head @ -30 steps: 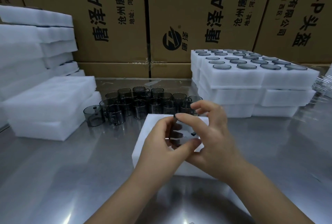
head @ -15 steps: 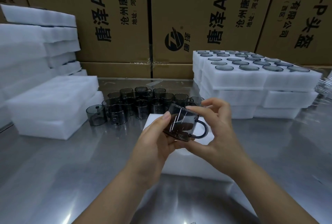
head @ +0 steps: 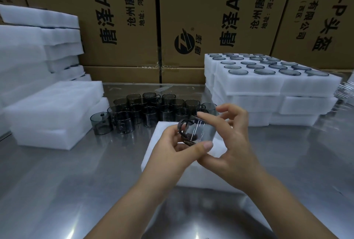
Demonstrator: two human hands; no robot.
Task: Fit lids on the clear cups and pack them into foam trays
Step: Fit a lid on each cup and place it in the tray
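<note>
Head view. Both hands meet in front of the body, above the counter [head: 72, 185]. Between them is one smoky clear cup [head: 201, 132], tilted, its looped handle [head: 183, 126] turned toward the left hand [head: 172, 152].

Left hand: fingers [head: 169, 136] curled in at the handle side, with the thumb [head: 205, 146] stretched under the cup's near edge, so it pinches the cup.

Right hand [head: 237, 146]: the index finger [head: 209, 117] is laid along the cup's top edge and the thumb reaches in from below. The other fingers are spread and lifted clear of the cup. The cup is gripped from both sides and touches nothing else. Whether a lid sits on it I cannot tell through the glare.

Directly under the fingers is a white foam tray [head: 157, 158], flat on the counter and partly hidden by the hands.

Just beyond the fingertips is a cluster of loose cups [head: 151, 111] of the same kind, upright on the counter and close-packed. One [head: 100, 124] stands at the far left end of the cluster.

Right of the right-hand fingers, and further back, is a stack of foam trays [head: 272, 87]. Its top layer is filled with rows of lidded cups [head: 265, 71] sunk in their pockets.

Left of the left-hand fingers, well apart, are blank foam slabs [head: 51, 106] piled in steps.

Behind everything is a wall of printed cardboard cartons [head: 118, 18].
</note>
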